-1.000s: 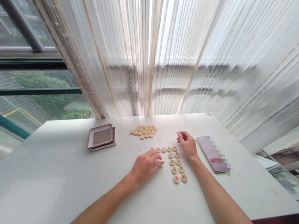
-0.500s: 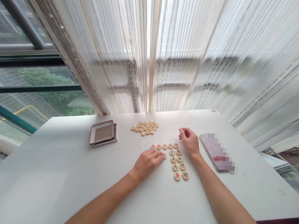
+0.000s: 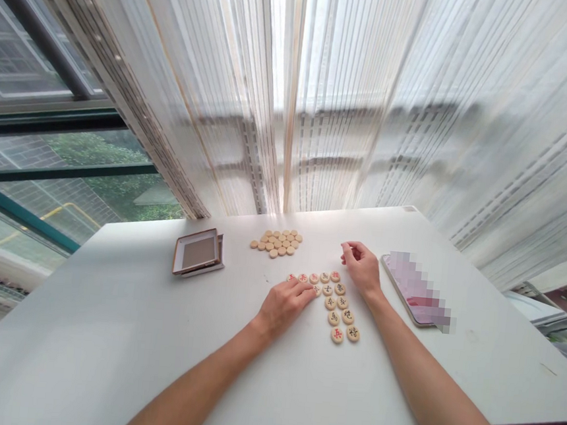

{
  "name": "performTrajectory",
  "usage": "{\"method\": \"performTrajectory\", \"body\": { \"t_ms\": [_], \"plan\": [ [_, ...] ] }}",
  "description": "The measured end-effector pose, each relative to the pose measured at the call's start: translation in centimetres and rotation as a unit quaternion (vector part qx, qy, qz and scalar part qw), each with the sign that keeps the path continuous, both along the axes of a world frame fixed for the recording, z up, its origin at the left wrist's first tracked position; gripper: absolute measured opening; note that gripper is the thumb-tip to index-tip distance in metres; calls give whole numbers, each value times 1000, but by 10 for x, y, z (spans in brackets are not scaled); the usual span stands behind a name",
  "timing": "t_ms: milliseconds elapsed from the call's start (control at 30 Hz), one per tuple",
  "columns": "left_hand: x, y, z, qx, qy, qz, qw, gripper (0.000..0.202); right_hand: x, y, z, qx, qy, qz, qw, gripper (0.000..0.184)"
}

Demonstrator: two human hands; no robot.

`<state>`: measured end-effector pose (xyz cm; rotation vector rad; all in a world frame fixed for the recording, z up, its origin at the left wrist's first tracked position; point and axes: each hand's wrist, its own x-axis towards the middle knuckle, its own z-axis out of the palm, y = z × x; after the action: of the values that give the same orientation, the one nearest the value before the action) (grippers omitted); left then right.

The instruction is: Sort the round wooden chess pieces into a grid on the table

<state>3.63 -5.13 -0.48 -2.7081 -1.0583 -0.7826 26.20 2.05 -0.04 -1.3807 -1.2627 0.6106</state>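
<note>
Round wooden chess pieces with red and black characters (image 3: 338,303) lie face up on the white table (image 3: 104,329), in a short row and two columns. My left hand (image 3: 285,303) rests palm down with its fingertips on the piece at the row's lower end (image 3: 317,289). My right hand (image 3: 362,267) sits just right of the pieces, fingers curled in loosely; whether it holds a piece is hidden. A cluster of blank-side pieces (image 3: 277,242) lies farther back.
A small open box with a brown inside (image 3: 197,254) sits at the back left. A phone (image 3: 413,289) lies right of my right hand. Sheer striped curtains (image 3: 323,97) hang behind the table's far edge, with a window at the left.
My left hand has slid a piece forward and right, up to the row of face-up pieces. The right hand has hardly moved. The camera has shifted slightly.
</note>
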Motion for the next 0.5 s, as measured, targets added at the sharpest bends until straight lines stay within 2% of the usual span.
{"method": "performTrajectory", "body": {
  "t_ms": [233, 367, 500],
  "plan": [
    [-11, -2, 18, -38, -36, -3, 999, 21, -1, -1, 2, -1, 1, 1, 1000, 49],
    [-37, 16, 30, -33, -46, 58, 997, 18, -1, -1, 2, -2, 3, 5, 1000, 46],
    [-64, 40, 32, -20, -38, 144, 989, 21, -1, -1, 2, -2, 2, 6, 1000, 46]
  ]
}}
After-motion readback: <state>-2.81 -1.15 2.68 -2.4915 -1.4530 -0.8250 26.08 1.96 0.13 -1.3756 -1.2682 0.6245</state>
